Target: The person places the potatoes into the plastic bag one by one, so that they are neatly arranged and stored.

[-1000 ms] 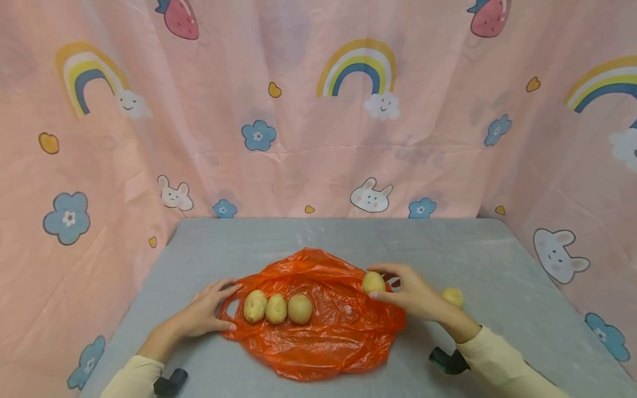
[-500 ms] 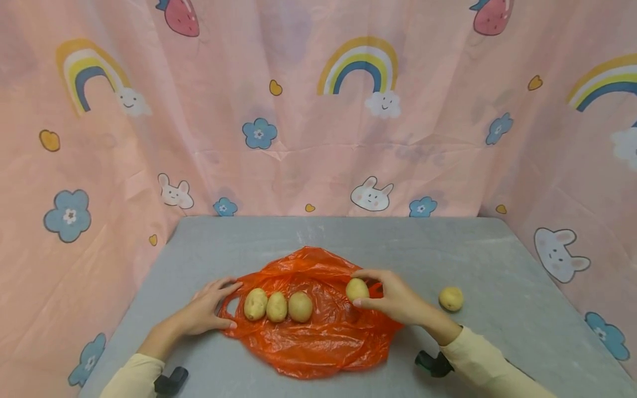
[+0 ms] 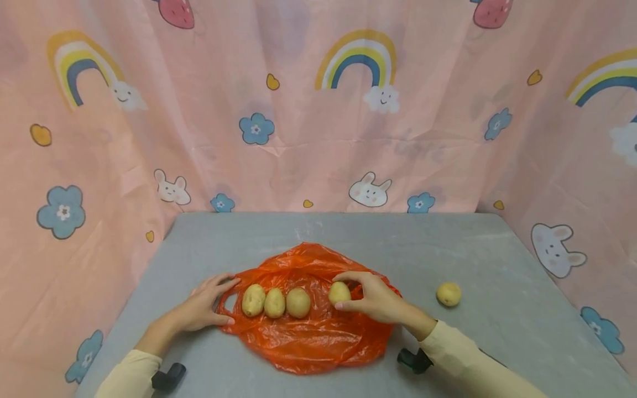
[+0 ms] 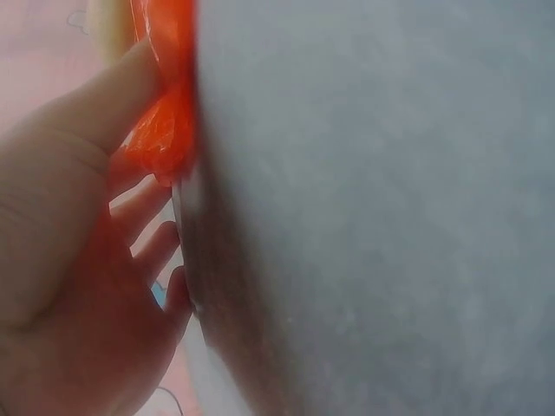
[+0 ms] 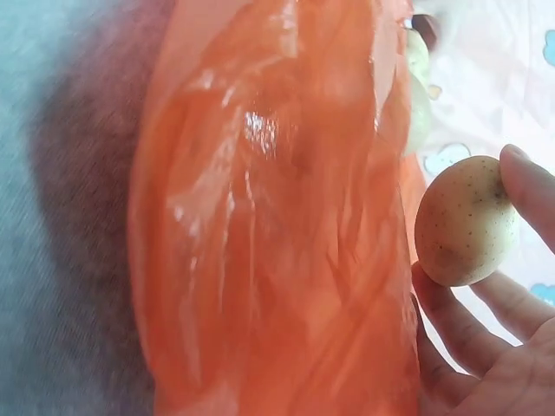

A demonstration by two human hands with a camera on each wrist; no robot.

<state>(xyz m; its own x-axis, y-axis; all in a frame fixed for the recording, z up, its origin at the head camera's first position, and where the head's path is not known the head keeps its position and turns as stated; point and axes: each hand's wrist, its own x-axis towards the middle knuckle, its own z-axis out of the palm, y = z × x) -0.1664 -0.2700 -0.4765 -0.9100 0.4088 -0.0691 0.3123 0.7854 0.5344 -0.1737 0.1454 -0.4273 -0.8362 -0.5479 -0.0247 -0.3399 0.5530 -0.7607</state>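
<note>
A crinkled orange plastic bag (image 3: 318,342) lies spread on the grey table, with three potatoes (image 3: 274,303) side by side on its left part. My right hand (image 3: 380,298) holds another potato (image 3: 340,294) between thumb and fingers, over the bag and just right of the row. Dark specks show on that potato (image 5: 468,221) in the right wrist view. At the bag's left end, my left hand (image 3: 201,305) rests with thumb and fingers spread apart, touching the edge by the handle loop. In the left wrist view the thumb lies against the orange plastic (image 4: 165,130).
One more potato (image 3: 449,294) lies alone on the table (image 3: 428,237), right of the bag. A pink curtain (image 3: 318,155) with printed rainbows and rabbits closes off the back and both sides. Dark wrist devices (image 3: 168,377) hang below the sleeves.
My right hand has carried its potato leftward from the bag's right edge toward the row of three. The lone potato on the right has come into full view. My left hand keeps its place.
</note>
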